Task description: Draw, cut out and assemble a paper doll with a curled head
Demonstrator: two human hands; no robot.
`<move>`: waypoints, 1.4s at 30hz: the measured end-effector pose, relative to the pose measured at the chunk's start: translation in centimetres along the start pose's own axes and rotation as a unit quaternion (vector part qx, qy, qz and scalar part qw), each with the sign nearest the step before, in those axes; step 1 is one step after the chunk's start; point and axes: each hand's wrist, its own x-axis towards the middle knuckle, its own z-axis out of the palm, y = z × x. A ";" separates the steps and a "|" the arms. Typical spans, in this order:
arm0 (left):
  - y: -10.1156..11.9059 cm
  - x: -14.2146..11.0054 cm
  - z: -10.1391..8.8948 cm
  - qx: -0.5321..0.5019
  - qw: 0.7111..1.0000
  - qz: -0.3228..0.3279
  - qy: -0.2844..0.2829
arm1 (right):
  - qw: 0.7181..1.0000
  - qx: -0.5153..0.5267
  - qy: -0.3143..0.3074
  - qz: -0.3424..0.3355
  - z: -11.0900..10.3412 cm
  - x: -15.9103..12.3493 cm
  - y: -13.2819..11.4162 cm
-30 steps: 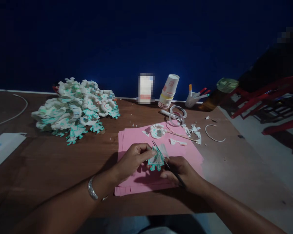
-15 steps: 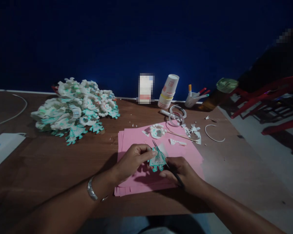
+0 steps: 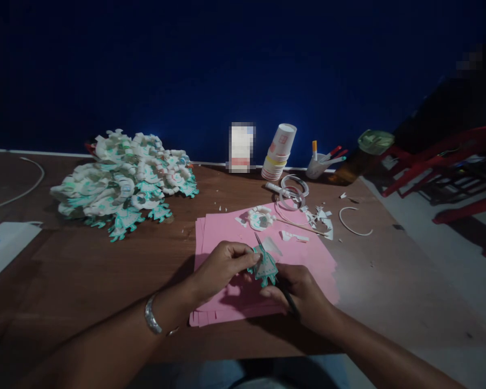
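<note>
Between thumb and fingers, my left hand pinches a small paper cutout shaped like a dress with feet, white with teal outlines. My right hand is closed around the dark handles of a pair of scissors. The scissor blades run behind the cutout, and their tip shows above it. Both hands are over a stack of pink paper sheets. Just beyond them on the sheets lie a round white paper piece with teal marks and a white paper scrap.
A large pile of white and teal paper cutouts covers the left back. Stacked paper cups, a cup of pens, tape rolls and paper scraps stand or lie behind. A white box sits left; red chairs stand right.
The cutout has turned slightly, its lower part swinging to the right in my left hand. The scissor blades look closer together, and my right hand has shifted a little.
</note>
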 end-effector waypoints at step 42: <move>-1.5 3.0 -4.0 0.000 0.960 0.137 0.244 | 0.830 -0.555 -0.039 -0.045 -1.6 -0.8 -2.9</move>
